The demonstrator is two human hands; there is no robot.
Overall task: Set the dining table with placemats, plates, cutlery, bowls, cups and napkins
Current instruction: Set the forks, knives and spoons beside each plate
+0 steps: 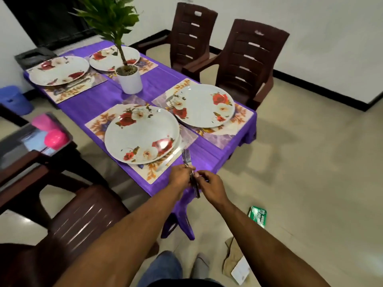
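Head view: my left hand (179, 176) and right hand (209, 186) both curl round a bundle of shiny steel forks (191, 175) (count unclear) beside the glossy round floral plate (141, 133).

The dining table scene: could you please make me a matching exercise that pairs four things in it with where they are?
Things:
1. Bundle of forks
2. Potted plant
3. Green packet
4. Pink cups

Places:
A. On the floor to the right of the table
B. On the glass side table to the left
C. Held in both hands over the near table edge
D. In the middle of the purple tablecloth, between the placemats

Pairs: 1-C, 2-D, 3-A, 4-B. The left hand and right hand both hold the forks.
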